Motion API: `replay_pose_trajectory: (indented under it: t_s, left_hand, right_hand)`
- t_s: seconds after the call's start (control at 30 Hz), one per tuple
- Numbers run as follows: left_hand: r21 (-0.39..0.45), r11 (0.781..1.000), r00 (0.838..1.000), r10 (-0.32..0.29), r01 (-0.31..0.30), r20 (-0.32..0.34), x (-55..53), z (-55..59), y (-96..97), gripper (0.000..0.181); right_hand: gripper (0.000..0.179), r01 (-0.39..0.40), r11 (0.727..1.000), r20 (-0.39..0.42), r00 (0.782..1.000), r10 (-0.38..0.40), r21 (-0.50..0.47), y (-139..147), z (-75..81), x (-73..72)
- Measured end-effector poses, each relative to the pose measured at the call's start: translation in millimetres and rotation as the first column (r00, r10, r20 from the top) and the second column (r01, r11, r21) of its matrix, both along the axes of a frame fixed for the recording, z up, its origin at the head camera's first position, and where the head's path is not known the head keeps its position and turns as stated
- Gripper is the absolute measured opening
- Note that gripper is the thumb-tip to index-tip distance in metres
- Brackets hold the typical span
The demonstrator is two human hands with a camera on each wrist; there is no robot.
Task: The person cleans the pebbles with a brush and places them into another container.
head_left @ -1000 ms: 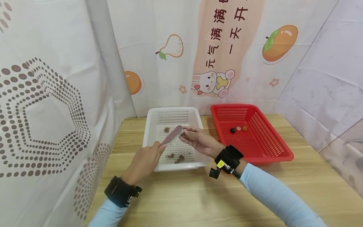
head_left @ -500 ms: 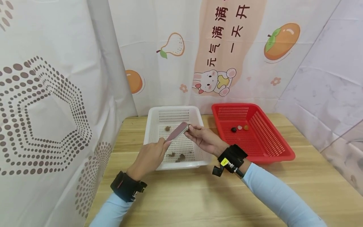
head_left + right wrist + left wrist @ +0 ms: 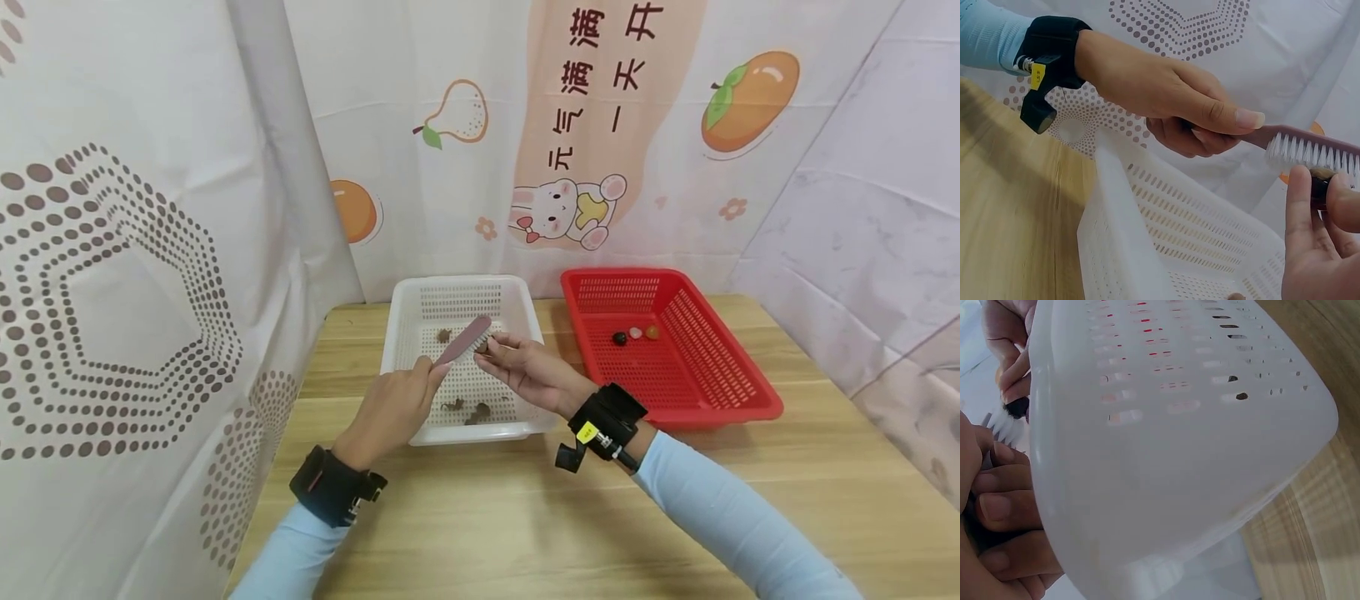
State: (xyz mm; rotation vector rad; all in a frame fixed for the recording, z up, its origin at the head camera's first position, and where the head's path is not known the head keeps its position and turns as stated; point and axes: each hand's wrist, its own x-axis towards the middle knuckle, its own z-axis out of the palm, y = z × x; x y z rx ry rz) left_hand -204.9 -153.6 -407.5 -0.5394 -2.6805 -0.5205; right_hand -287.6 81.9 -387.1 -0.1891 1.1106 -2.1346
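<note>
Right hand (image 3: 536, 372) pinches a likely hard, slick stone (image 3: 1320, 185), best held by its sides; left hand (image 3: 390, 410) grips a brush (image 3: 463, 340).

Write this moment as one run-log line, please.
left hand: grips brush; right hand: pinches dark piece; bristles: at piece, contact unclear; location: over white basket

Head looks down; close wrist views apparently share the brush (image 3: 1302, 149)
</note>
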Motion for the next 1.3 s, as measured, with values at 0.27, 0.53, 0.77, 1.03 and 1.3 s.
replay_pose_trajectory:
  t_s: [0.27, 0.53, 0.77, 1.03, 1.3]
  left_hand:
    - [-0.035, 0.999, 1.000, 0.008, -0.008, 0.011, 0.9, -3.6, -1.9, 0.032]
    - [-0.020, 1.000, 1.000, 0.002, -0.003, -0.009, 0.0, -4.6, -1.6, 0.032]
    - [-0.024, 1.000, 1.000, 0.014, -0.014, 0.005, 3.2, -2.0, -2.9, 0.032]
    - [-0.016, 1.000, 1.000, 0.011, -0.011, 0.015, 10.6, -8.5, -3.8, 0.032]
    - [0.001, 1.000, 1.000, 0.009, -0.009, 0.030, 8.4, -5.2, -2.2, 0.030]
  right_hand:
    - [0.018, 0.069, 0.998, 0.015, 0.997, -0.069, 0.011, 4.1, -2.7, -6.3]
    - [0.023, 0.042, 0.999, 0.012, 0.999, -0.042, 0.016, -1.3, -2.5, 1.5]
    - [0.032, 0.011, 0.998, -0.016, 1.000, -0.010, 0.056, -7.6, -7.6, 6.5]
    - [0.024, 0.111, 0.993, 0.010, 0.994, -0.111, 0.044, -2.4, -8.2, 1.3]
    - [0.039, 0.022, 0.996, -0.030, 0.999, -0.019, 0.084, -9.5, -13.0, 11.1]
